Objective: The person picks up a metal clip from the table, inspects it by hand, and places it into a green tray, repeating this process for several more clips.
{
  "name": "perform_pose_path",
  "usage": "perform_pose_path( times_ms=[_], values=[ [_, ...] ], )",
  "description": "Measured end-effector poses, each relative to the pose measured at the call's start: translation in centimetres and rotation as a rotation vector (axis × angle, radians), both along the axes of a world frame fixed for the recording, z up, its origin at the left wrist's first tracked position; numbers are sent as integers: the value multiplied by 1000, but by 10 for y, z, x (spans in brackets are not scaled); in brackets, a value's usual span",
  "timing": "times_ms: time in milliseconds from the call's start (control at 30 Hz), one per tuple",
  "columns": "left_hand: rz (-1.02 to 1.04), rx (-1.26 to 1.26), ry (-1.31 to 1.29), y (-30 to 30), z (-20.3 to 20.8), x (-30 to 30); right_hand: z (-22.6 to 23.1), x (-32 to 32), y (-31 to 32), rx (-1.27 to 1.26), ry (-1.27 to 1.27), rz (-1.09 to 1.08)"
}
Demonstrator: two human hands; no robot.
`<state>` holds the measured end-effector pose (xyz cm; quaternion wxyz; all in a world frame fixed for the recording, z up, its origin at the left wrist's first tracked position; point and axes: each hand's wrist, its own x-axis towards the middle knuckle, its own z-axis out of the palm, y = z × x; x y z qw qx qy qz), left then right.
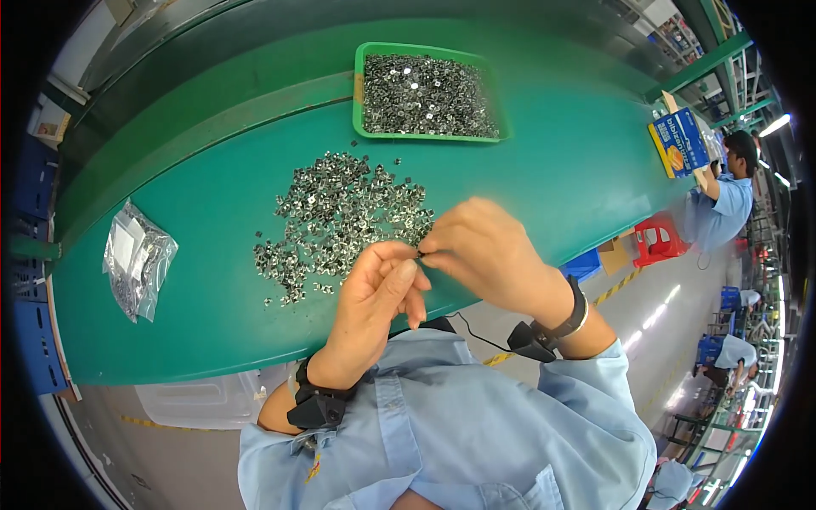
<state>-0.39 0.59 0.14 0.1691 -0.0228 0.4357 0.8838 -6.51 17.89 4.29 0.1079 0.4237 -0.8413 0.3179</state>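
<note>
My left hand point(374, 293) and my right hand point(486, 253) meet over the near edge of the pile. Thumbs and fingertips of both pinch a tiny dark piece point(420, 254), too small to make out in detail. Just beyond my hands, a loose pile of small shiny metal parts point(336, 208) spreads over the green tabletop point(212, 314). The parts look like little silver and black clips or nuts; their exact kind cannot be told. A green plastic tray point(359, 102) full of similar parts stands farther back.
At the left of the table lies a clear plastic bag point(140, 263) of parts. A blue and yellow box point(680, 143) sits at the far right end, beside a person in a blue shirt point(722, 208). Under the table are a clear bin point(200, 401) and a red stool point(659, 240).
</note>
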Motion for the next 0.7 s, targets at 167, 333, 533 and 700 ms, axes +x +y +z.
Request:
perform_pose_path(
  times_ms=[167, 333, 533, 700],
  values=[
    [5, 33, -9, -1, -2, 4, -3, 10, -7, 33, 9, 17],
    [-61, 186, -63, -7, -2, 5, -8, 15, -10, -109, -42, 24],
    [-117, 349, -89, -8, -9, 8, -11, 22, -10, -229, -43, 10],
    [-75, 218, -66, -5, -3, 10, -12, 26, -8, -221, -42, -34]
  ],
)
